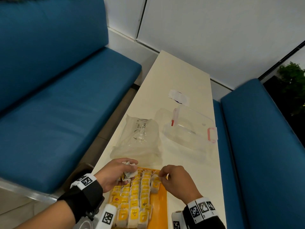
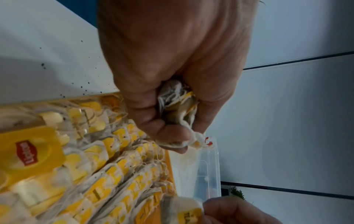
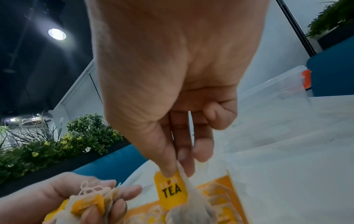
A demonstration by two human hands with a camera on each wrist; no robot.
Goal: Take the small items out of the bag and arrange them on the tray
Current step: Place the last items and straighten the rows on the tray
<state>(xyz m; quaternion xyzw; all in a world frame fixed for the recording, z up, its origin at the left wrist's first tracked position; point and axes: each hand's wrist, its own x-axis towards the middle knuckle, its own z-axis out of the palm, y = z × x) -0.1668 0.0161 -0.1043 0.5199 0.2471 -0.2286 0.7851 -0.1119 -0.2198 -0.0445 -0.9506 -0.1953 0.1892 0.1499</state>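
- The left hand (image 1: 115, 173) is palm-up at the far-left corner of the tray (image 1: 162, 200), wrist bent inward. Its fingers (image 3: 122, 203) curl tight round a bunch of tea bags (image 1: 129, 174), strings and yellow tags crumpled together. I take it for a reserve stock, kept close so the other hand can draw from it.
- Below and just right of those fingers, rows of tea bags (image 1: 132, 204) lie overlapping on the yellow tray, tags up, like roof tiles. The overlap probably fits more bags in and keeps the tags readable. The left columns look full; the right strip of the tray is bare beyond the short right-hand column.
- Beyond the left fingers, the clear plastic bag (image 1: 138, 141) lies flat and slack on the counter (image 1: 181, 80); whether any bags remain inside I cannot tell.
- The right hand (image 1: 177, 180) hovers knuckles-up over the tray's far end, wrist raised. Thumb and two fingers (image 3: 184, 151) pinch one tea bag (image 3: 189, 201) by its top edge and yellow tag, so the pouch hangs free. That should let it go down straight onto the right-hand column.
- Beyond and right of the right fingers, a clear box (image 1: 191, 129) with red clips sits on the counter, well apart.
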